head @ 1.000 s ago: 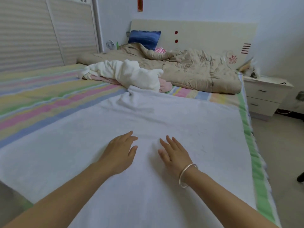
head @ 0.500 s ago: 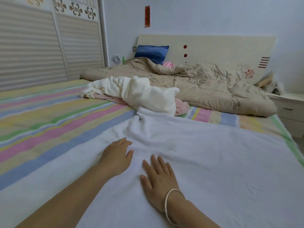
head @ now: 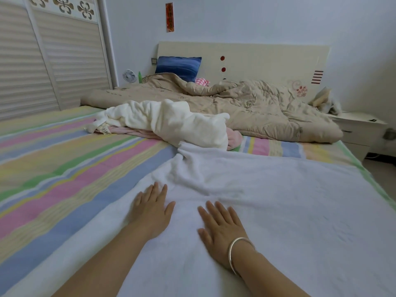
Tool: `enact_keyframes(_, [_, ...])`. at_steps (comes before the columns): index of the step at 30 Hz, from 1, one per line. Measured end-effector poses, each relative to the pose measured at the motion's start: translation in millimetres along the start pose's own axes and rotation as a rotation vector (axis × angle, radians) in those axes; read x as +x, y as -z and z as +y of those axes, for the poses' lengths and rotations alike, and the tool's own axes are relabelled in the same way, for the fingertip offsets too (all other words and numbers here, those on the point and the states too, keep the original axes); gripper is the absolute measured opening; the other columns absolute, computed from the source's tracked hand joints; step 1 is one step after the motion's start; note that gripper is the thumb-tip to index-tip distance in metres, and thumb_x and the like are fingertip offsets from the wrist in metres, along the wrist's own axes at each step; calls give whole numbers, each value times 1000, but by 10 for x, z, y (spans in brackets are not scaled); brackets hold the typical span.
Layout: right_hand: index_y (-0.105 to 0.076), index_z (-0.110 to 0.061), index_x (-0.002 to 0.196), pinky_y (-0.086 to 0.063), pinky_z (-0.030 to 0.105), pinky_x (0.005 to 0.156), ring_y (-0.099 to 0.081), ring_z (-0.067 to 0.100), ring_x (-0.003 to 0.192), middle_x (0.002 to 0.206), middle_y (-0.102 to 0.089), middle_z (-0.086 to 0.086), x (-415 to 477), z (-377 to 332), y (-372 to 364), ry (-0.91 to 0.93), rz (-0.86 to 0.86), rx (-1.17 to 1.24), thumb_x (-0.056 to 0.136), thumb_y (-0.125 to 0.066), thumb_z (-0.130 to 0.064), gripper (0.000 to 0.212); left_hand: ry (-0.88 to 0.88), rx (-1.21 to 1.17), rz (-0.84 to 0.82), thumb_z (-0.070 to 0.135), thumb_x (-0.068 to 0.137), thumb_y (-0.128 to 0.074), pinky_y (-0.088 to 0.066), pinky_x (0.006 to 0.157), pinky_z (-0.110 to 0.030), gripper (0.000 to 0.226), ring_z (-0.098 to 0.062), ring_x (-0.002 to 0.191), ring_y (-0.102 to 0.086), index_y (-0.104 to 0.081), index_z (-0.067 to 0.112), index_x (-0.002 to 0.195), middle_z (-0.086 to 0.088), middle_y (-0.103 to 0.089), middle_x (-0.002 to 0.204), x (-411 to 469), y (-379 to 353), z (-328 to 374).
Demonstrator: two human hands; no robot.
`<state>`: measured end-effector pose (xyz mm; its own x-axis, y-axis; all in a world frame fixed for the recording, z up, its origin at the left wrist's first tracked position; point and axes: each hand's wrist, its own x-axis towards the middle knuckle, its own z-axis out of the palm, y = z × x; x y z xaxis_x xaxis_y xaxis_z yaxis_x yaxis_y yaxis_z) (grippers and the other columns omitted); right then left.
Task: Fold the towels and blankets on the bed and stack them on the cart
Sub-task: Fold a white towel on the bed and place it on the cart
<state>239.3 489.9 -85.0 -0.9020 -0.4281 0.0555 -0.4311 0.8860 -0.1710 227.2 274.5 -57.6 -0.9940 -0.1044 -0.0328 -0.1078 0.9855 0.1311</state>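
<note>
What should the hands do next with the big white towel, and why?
Probably slide both palms outward and away to smooth it. The left hand and right hand lie flat on the white towel, but its far end is bunched and wrinkled where it meets the cream towel pile. Flattening first should make a neater fold.

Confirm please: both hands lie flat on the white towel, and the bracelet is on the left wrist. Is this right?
Not quite. The head view shows the bracelet on the right wrist. Both the left hand and right hand do lie flat on the white towel.
</note>
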Motion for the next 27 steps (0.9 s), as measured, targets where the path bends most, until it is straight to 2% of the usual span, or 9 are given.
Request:
enact_keyframes(3, [11,-31,152,17,36,116,20,16,146,160,18,-5,-243,-223,159,-157,-53,-6,75,19,-65,84,-43,-19,-38,49,103,-14,4,121,-38,64,-16,149,13,8,19,155,-3,14,162,-278,65,-131])
enact_keyframes(5, [10,-31,152,14,37,117,20,16,146,159,18,-6,-443,-435,211,-213,-73,33,64,28,-75,101,-94,-1,-69,49,103,-13,6,121,-38,63,-14,148,16,9,20,155,-1,17,162,-493,67,-255])
enact_keyframes(9, [5,-28,154,13,44,117,19,23,146,160,17,1,-655,-937,99,-235,-111,31,50,33,-74,117,-90,69,-116,54,101,-11,5,121,-40,64,-10,148,13,6,26,155,5,14,162,-954,44,-731])
enact_keyframes(11, [3,-27,154,15,47,116,18,26,147,158,20,1,-706,-1312,14,-112,-118,23,53,32,-75,116,49,85,-112,59,99,-9,4,121,-43,66,-11,149,10,5,28,155,5,13,162,-1149,61,-1027])
enact_keyframes(15, [-8,-31,154,12,38,117,7,16,148,162,3,-4,-977,-1902,44,267,-215,143,88,0,-66,75,276,73,-81,56,99,-7,0,121,-46,65,-19,150,6,4,26,156,-2,10,163,-1389,92,-1316])
enact_keyframes(17, [-17,-31,153,7,34,117,-2,15,149,161,-7,-5,-984,-1757,82,284,-176,180,83,3,-68,82,270,32,-36,52,101,-9,-1,121,-44,63,-22,150,4,0,23,156,-6,7,163,-1408,132,-1231])
enact_keyframes(20, [-35,-28,148,-14,41,117,-24,20,145,157,-25,0,-764,-1240,178,18,192,43,87,17,-65,88,132,-22,68,45,103,-13,0,121,-41,59,-19,150,4,-4,21,156,-5,7,163,-1246,225,-938])
enact_keyframes(23, [-6,-26,155,6,42,119,10,19,148,162,7,0,-477,-647,253,-369,-40,12,99,-7,-52,61,-49,-86,108,39,105,-16,5,121,-36,56,-13,150,8,-3,22,156,-1,8,163,-969,245,-598])
enact_keyframes(27, [2,-23,154,11,47,117,17,22,147,161,13,4,168,-416,175,-509,-91,43,98,-11,-55,66,-178,-145,127,38,105,-17,10,120,-32,56,-10,149,11,0,24,156,2,12,162,-430,195,-348])
